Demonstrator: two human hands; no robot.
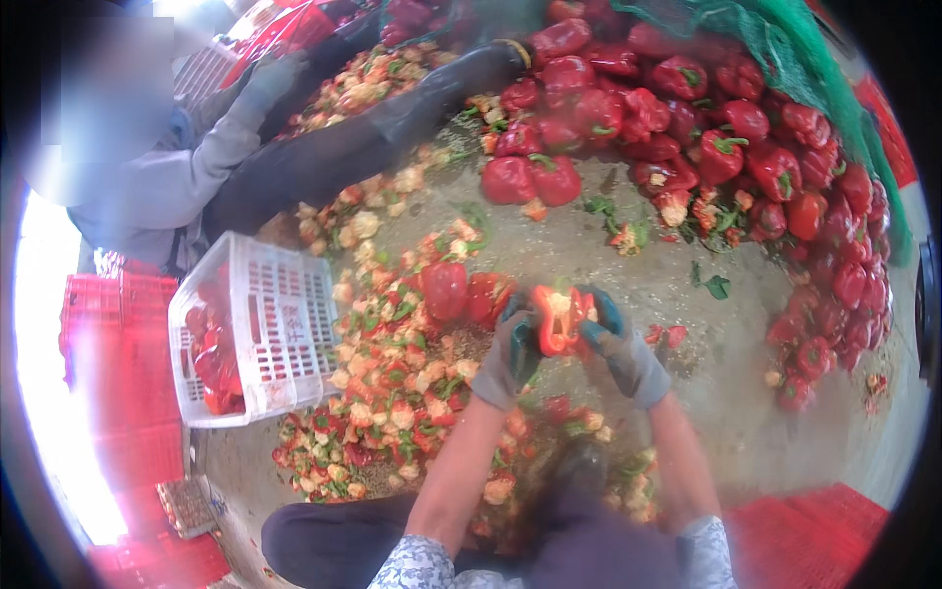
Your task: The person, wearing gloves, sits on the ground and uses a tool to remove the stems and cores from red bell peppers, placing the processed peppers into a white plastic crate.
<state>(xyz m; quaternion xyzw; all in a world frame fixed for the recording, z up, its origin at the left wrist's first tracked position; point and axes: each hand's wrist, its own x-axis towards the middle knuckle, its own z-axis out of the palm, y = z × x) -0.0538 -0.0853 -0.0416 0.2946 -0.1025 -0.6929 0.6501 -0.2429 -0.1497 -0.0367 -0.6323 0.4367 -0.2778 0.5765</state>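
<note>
Both hands, in grey gloves with dark green coated fingers, hold one opened red bell pepper [557, 324] at the middle of the view. Its pale core and hollow inside face up. My left hand [511, 353] grips its left side, and my right hand [617, 342] grips the right side with the fingertips at its cut edge. Just left of my left hand lie a whole-looking red bell pepper [444, 291] and a red pepper piece [487, 294]. Below and left of them spreads a heap of cut pepper cores [401, 412] with seeds and green stems.
A white plastic crate [287, 324] with red peppers lies tilted at left. A large pile of red bell peppers [706, 140] curves along the top and right, edged by green netting [824, 88]. A co-worker's outstretched leg [353, 158] crosses the upper left. Red crates [132, 368] stand far left.
</note>
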